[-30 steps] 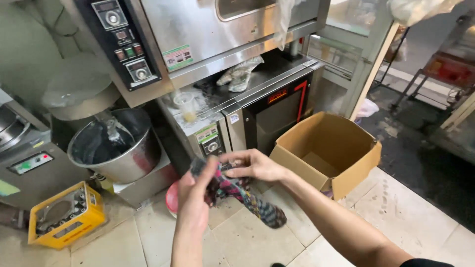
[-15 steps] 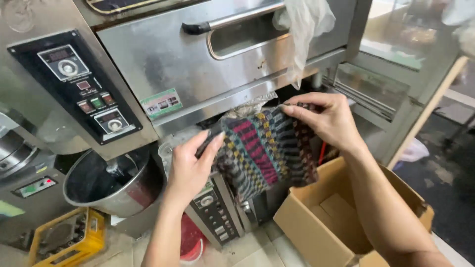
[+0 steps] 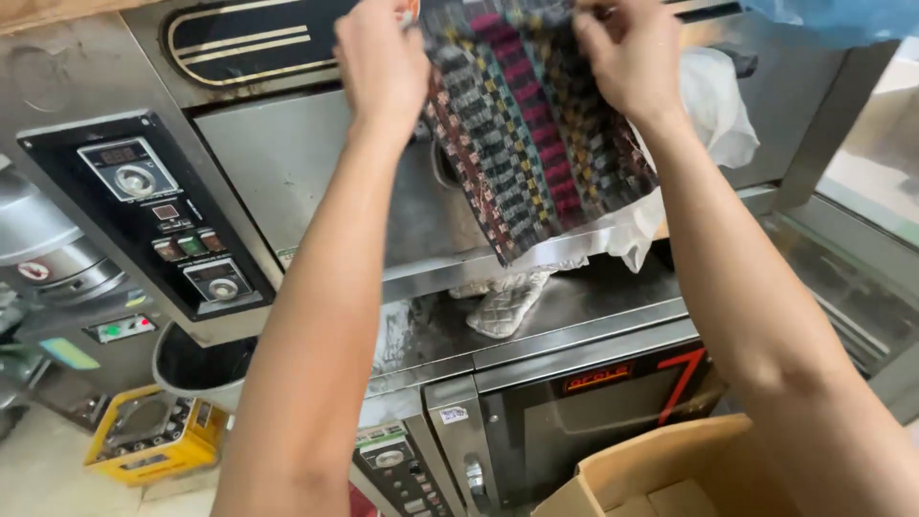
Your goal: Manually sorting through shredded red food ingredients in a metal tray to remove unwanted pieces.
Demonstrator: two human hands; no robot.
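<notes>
We are pinching the checked cloth point(image 3: 536, 124) by its top edge with both hands, left hand point(image 3: 383, 57) and right hand point(image 3: 627, 53) closed on it; it is hanging lengthwise downward before the oven point(image 3: 287, 163).

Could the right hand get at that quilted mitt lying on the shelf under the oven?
Probably yes: the quilted mitt lies in the open with nothing over it, but the right hand is gripping the patterned cloth and would have to let go.

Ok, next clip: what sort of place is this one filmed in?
Most likely a commercial bakery or kitchen. A steel deck oven with a dial control panel fills the view, a second oven sits below it, and a mixer bowl stands at the left. Both hands hold up a patterned cloth.
</notes>
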